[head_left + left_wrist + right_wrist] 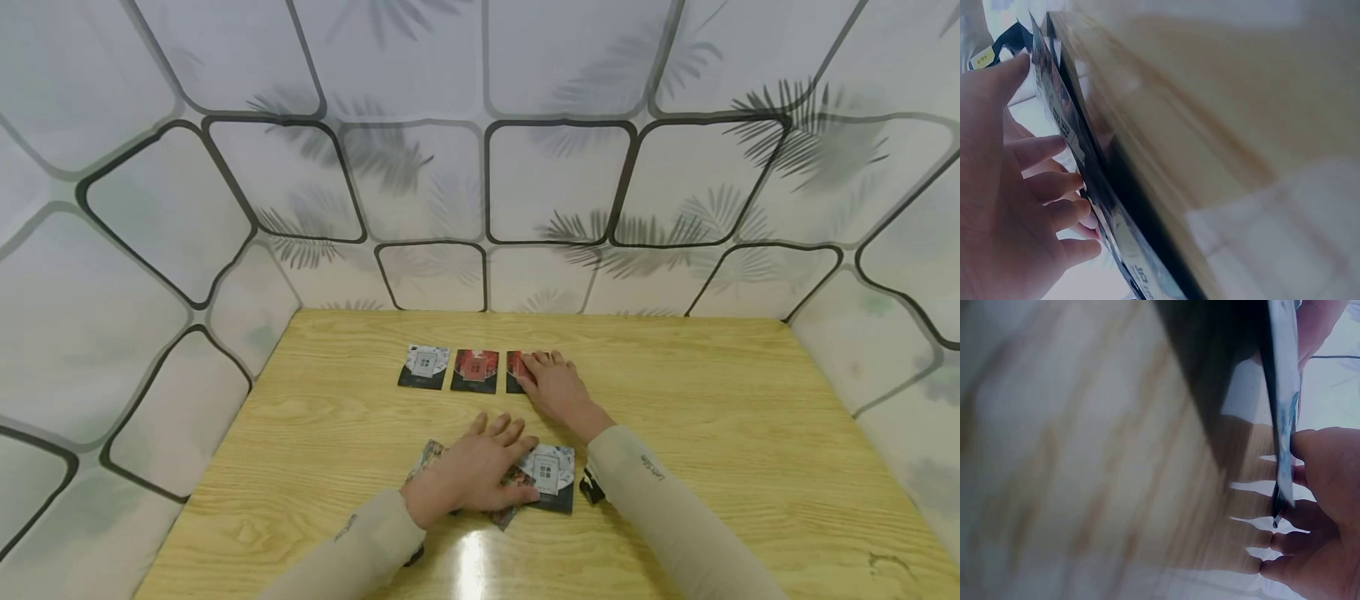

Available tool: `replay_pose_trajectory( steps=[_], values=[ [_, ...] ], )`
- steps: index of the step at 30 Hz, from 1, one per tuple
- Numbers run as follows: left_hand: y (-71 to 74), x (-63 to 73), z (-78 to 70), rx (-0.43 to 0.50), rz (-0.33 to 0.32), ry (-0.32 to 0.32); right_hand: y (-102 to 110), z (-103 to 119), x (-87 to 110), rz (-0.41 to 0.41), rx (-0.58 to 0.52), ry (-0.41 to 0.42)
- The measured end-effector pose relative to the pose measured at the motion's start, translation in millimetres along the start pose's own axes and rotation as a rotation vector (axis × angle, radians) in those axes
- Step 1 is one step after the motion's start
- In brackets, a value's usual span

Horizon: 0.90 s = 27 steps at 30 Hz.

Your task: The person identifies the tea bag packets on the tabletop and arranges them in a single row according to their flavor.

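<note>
My left hand (480, 467) rests with spread fingers on a loose pile of flat square packets near the front of the table. On the right of that pile shows a white-and-black packet (553, 493); patterned packets (429, 457) stick out under the hand. In the left wrist view, the fingertips (1071, 181) touch the packets' glossy faces. Farther back, my right hand (558, 390) lies over a red-and-black packet (513, 379), hiding most of it. Left of it, in a row, lie another red-and-black packet (475, 372) and a white-and-black packet (424, 367).
The light wooden table (712, 400) runs back to a patterned fabric wall (555, 183), which also closes off both sides. Something small and black (591, 487) shows beside the right sleeve (645, 475).
</note>
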<state>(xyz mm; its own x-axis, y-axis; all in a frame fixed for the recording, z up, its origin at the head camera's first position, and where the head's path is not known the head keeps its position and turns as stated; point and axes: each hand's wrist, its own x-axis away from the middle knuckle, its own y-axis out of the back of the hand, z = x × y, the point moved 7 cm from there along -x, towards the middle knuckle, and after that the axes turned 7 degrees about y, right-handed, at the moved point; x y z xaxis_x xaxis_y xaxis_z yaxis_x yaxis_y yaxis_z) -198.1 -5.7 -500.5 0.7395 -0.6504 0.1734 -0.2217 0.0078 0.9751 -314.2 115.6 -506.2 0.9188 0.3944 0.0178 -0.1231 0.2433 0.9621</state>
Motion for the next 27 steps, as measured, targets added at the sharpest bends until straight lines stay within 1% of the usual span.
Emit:
replay_pose_trajectory(
  steps=[5,9,16,21,24,27],
  values=[
    [1.5,0.3,-2.3,-0.028,0.005,0.004,-1,-1,-1.4,-0.013,-0.002,0.003],
    [1.2,1.0,0.0,-0.037,-0.004,0.017,-2,-1,-1.5,-0.017,0.006,0.009],
    [0.7,4.2,10.9,-0.037,-0.019,0.059,-1,0,-1.0,-0.016,0.006,0.009],
    [0.9,7.7,20.3,-0.005,-0.012,0.094,-2,0,-1.4,-0.019,0.007,0.014],
    [1.9,9.6,24.8,0.007,-0.017,0.106,-2,-1,-1.2,-0.021,0.011,0.014],
    [3.2,10.7,27.1,-0.001,-0.027,0.111,-3,-1,-1.4,-0.019,0.011,0.010]
  ],
)
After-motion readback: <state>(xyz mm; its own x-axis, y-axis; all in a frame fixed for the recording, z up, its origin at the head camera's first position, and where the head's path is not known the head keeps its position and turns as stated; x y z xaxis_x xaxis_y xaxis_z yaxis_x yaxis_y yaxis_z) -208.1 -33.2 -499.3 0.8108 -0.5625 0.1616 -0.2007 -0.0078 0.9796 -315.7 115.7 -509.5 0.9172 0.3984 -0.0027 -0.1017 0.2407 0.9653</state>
